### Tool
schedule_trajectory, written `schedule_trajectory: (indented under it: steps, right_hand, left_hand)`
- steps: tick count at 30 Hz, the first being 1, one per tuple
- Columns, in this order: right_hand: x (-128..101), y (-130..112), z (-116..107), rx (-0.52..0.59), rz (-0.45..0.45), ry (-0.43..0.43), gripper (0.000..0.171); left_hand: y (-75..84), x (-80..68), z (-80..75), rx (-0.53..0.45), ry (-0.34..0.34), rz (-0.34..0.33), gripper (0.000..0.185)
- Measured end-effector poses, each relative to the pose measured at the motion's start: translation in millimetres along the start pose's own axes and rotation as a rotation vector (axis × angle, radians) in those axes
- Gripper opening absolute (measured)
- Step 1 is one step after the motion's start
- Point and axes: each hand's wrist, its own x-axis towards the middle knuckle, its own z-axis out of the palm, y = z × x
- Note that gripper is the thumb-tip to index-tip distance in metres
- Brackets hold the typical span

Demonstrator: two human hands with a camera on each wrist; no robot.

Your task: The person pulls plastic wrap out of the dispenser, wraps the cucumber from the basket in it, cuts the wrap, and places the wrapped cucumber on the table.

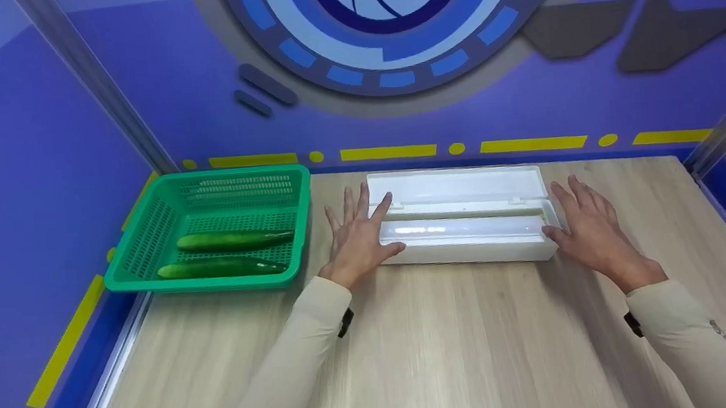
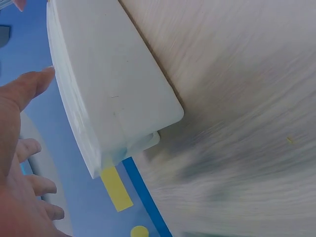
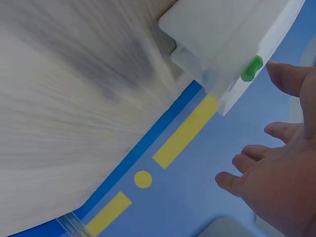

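A long white plastic-wrap box [image 1: 467,252] lies on the table with its lid [image 1: 454,186] raised at the back. Inside it is a shiny roll of wrap [image 1: 458,227]. My left hand [image 1: 356,241] is at the box's left end, fingers spread, its thumb at the front rim. At the opposite end my right hand [image 1: 596,235] has its fingers extended and its thumb at the rim corner. In the right wrist view a small green tab [image 3: 252,68] shows on the box edge near that thumb. Neither hand curls round anything.
To the left stands a green plastic basket [image 1: 204,284] holding two cucumbers, one farther back [image 1: 233,240] and one nearer [image 1: 219,267]. Blue printed walls [image 1: 408,123] close off the back and sides of the wooden table [image 1: 457,355].
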Motion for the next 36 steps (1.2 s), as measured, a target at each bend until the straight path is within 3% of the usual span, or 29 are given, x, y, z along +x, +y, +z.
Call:
schedule_trajectory:
  steps: [6, 10, 16, 23, 31, 36]
  right_hand:
    - [-0.5, 1.6, -1.1, -0.012, 0.009, -0.012, 0.077]
    - [-1.9, -0.5, -0.3, -0.04, -0.049, 0.018, 0.068]
    - [-2.2, -8.4, 4.1, -0.08, -0.197, 0.034, 0.042]
    - [-0.7, -12.1, 6.1, -0.065, -0.246, 0.004, 0.023]
    - [3.4, -15.0, 7.9, -0.073, -0.237, -0.024, 0.02]
    - [5.4, -15.9, 10.4, -0.079, -0.233, 0.0, 0.018]
  left_hand:
    - [0.3, -0.1, 1.2, -0.005, -0.03, -0.01, 0.095]
    - [-0.6, -0.5, 3.7, -0.052, -0.03, 0.009, 0.086]
    - [-4.3, -1.6, 6.7, -0.112, -0.016, 0.073, 0.057]
    - [-8.0, 0.7, 8.4, -0.082, 0.066, 0.156, 0.019]
    - [-7.7, 0.5, 10.9, -0.089, 0.039, 0.067, 0.014]
    - [-5.9, 4.1, 13.9, -0.065, 0.016, 0.058, 0.015]
